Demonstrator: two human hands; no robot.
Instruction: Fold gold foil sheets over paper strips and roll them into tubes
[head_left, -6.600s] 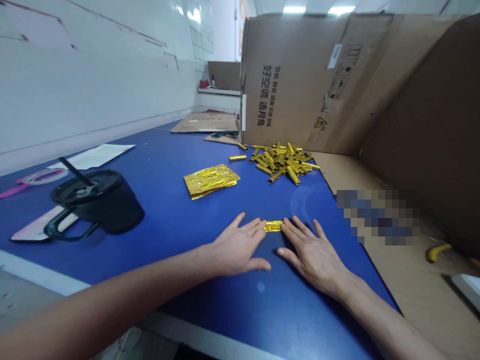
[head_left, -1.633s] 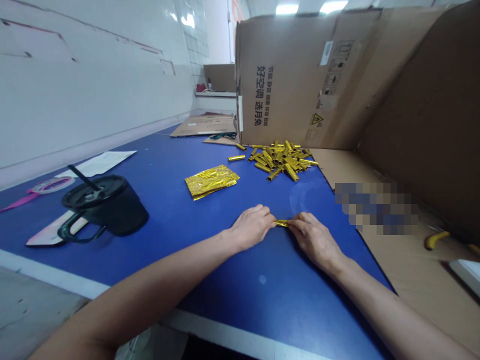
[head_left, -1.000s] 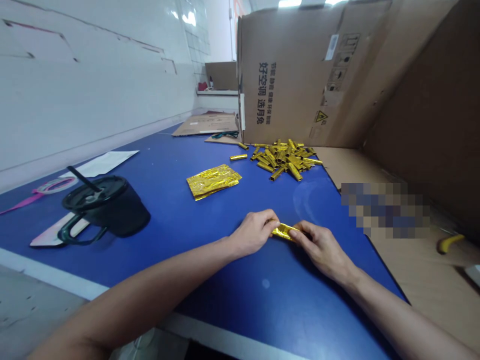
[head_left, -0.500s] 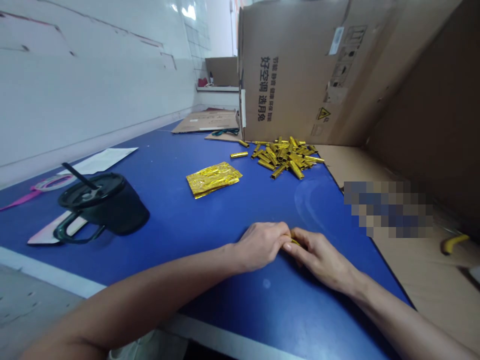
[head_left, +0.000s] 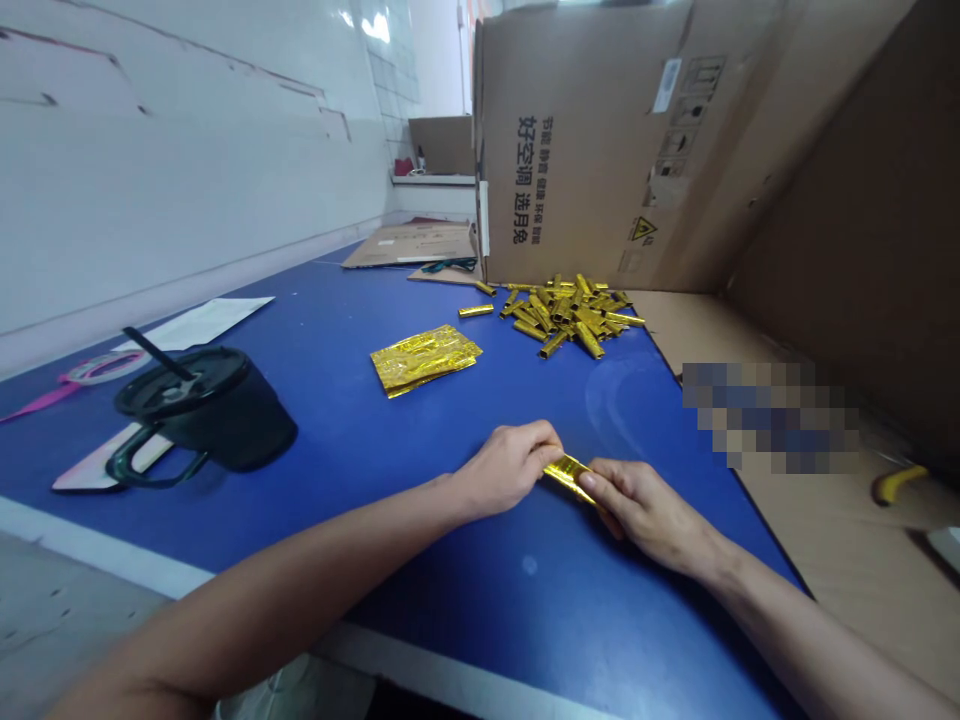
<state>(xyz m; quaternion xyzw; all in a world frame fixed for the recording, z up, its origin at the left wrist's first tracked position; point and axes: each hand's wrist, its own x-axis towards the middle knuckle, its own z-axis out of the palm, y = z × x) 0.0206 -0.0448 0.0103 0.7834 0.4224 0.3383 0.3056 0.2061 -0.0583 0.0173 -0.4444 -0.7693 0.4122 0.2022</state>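
Observation:
Both hands pinch one small gold foil piece (head_left: 570,472) just above the blue table (head_left: 360,440). My left hand (head_left: 510,465) holds its left end with curled fingers. My right hand (head_left: 637,505) grips the right end between thumb and fingers. A flat stack of gold foil sheets (head_left: 424,358) lies farther back on the table. Beyond it sits a pile of rolled gold foil pieces (head_left: 574,318), with one single rolled piece (head_left: 475,310) to its left.
A black lidded cup with a straw (head_left: 202,410) stands at the left on a flat card. A tall cardboard box (head_left: 600,150) rises behind the pile, with more cardboard along the right. White paper (head_left: 199,322) and a pink tape roll (head_left: 94,368) lie far left.
The hands first lay flat, pressing the foil piece on the table. They have since closed on it, worked it between the fingers, and now hold it tilted and visible again.

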